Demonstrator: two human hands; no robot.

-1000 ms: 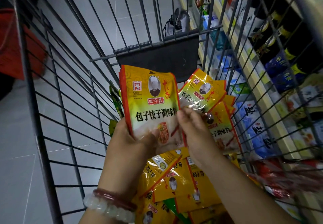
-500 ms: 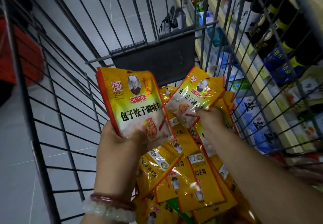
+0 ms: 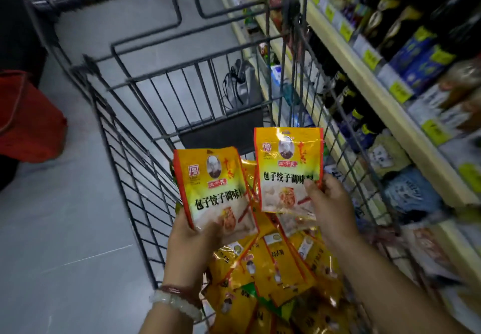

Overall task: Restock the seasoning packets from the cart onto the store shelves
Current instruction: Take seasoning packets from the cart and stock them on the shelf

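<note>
Stocking run, seasoning aisle: a person stands over a grey wire shopping cart [image 3: 135, 187] w/ one glossy yellow-and-red plastic seasoning packet in each hand. The left hand [image 3: 192, 240] grips the bottom edge of the left-hand yellow packet [image 3: 213, 190], thumb across the front, packet upright & label facing the camera. The right hand [image 3: 330, 203] pinches the right-hand yellow packet [image 3: 286, 172] at its lower right corner, fingers curled onto the print; it sits a bit higher than the other, just beside it, edges close but whether they touch can't be told. Below both hands, a loose heap of matching yellow packets [image 3: 265, 281] fills the cart bottom. A white bead bracelet [image 3: 174, 302] & a reddish one ring the left wrist. To the right of the right hand, past the cart wall, run cream-edged store shelves [image 3: 364, 73] w/ dark bottles [image 3: 390, 21] above & pale bagged goods lower down; frame is blurred there, so the packets' slot can't be picked out. A red basket [image 3: 28, 120] sits on the floor well left of the left hand.

Step in hand, by the look of it: pick-up from cart, both hands loaded. Next move prob. calls for lifting clear of the cart rim & swinging right to the shelf, keeping labels facing out, w/o snagging the wire.
</note>
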